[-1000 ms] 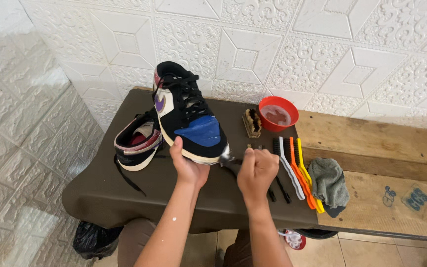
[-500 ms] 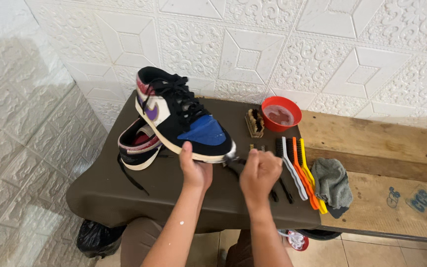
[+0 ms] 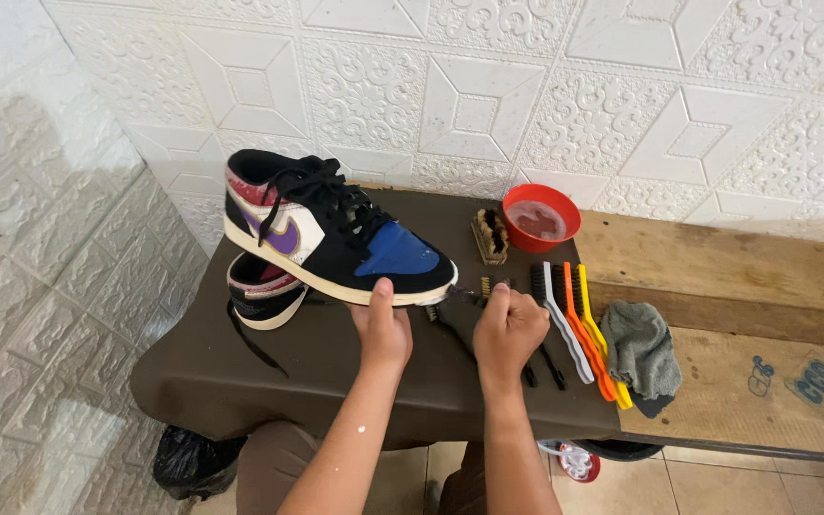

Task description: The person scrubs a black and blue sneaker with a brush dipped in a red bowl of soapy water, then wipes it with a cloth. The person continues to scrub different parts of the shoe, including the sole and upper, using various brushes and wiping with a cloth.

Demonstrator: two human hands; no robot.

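From the head camera, a black, blue and white sneaker (image 3: pixel 336 234) is held up by its sole in the left hand (image 3: pixel 383 329), above a brown-covered table (image 3: pixel 240 381). A small brush (image 3: pixel 469 296) is gripped in the right hand (image 3: pixel 507 329) at the toe. A second sneaker (image 3: pixel 261 291) lies beneath.

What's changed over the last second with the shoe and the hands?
The left hand has tipped the raised sneaker from steeply toe-down to nearly level, still gripping its sole. The right hand stays at the toe with a small brush. Second sneaker, red bowl, brushes and cloth haven't moved.
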